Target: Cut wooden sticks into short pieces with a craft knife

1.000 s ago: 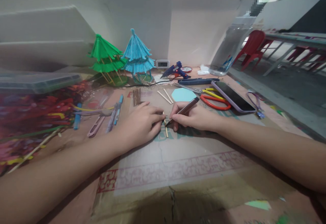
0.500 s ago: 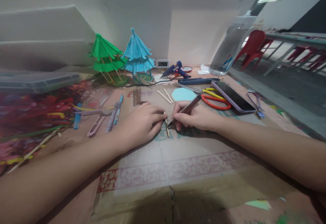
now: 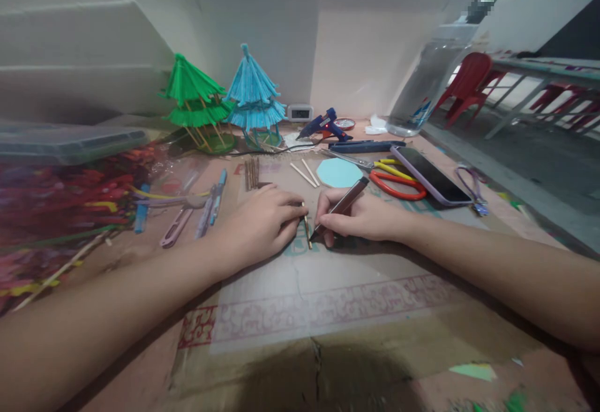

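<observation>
My left hand [image 3: 274, 219] presses a short wooden stick [image 3: 307, 229] on the cardboard [image 3: 262, 299], its fingers closed at the stick's upper end. In my right hand [image 3: 349, 215] is a dark marker pen [image 3: 345, 201], held slanted with its tip at the stick's lower part. Dark colouring shows along part of the stick. Beyond my hands lie two plain sticks [image 3: 304, 174], a light-blue octagonal piece of paper [image 3: 339, 172] and several brown-coloured sticks [image 3: 252, 174].
Scissors [image 3: 398, 184] and a phone [image 3: 431, 175] lie at the right. Behind stand a green model [image 3: 199, 105] and a blue model [image 3: 255, 96] with tiered roofs, near a glue gun [image 3: 325, 125]. A cutter [image 3: 177, 227] and pens [image 3: 218, 196] are at the left.
The marker tip has slid slightly down along the stick, and more dark colour shows on it. My left hand keeps its place on the stick.
</observation>
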